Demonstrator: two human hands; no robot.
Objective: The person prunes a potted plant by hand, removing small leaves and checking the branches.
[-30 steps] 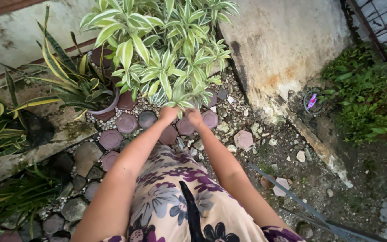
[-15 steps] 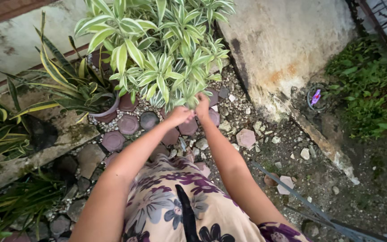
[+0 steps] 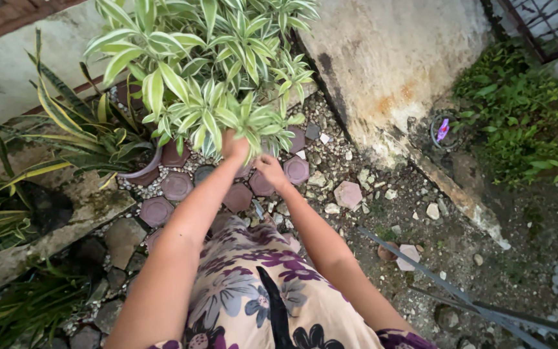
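Dress: a floral dress, cream with purple and grey flowers, filled the near bottom of the view, directly below the variegated plant.
Arms: both bare forearms reached away from the dress and up toward the variegated plant.
Right hand: the right hand sat just below the plant's lowest leaves, fingers drawn together; whether they pinched anything could not be told.
Left hand: the left hand was pushed into the plant's lower leaves, touching them, fingers curled among the foliage; whether they were clamped on a leaf or stem could not be told.
Pavers: reddish hexagonal pavers lay on the ground under the plant's near edge, set among pale gravel.
Loose paver: one paler hexagonal stone lay right of the plant, apart from the others.
Rods: thin grey rods crossed the bare ground well to the right of the plant and nearer the viewer.
Snake plant: a stiff yellow-edged snake plant stood just left of the variegated plant, in a pot.
Variegated plant: green-and-white striped leaves, a dense upright clump, at top centre beyond both hands.
Wall: a stained concrete wall rose right of the plant.
Weeds: low green weeds grew far right of the plant, beyond the wall's foot.
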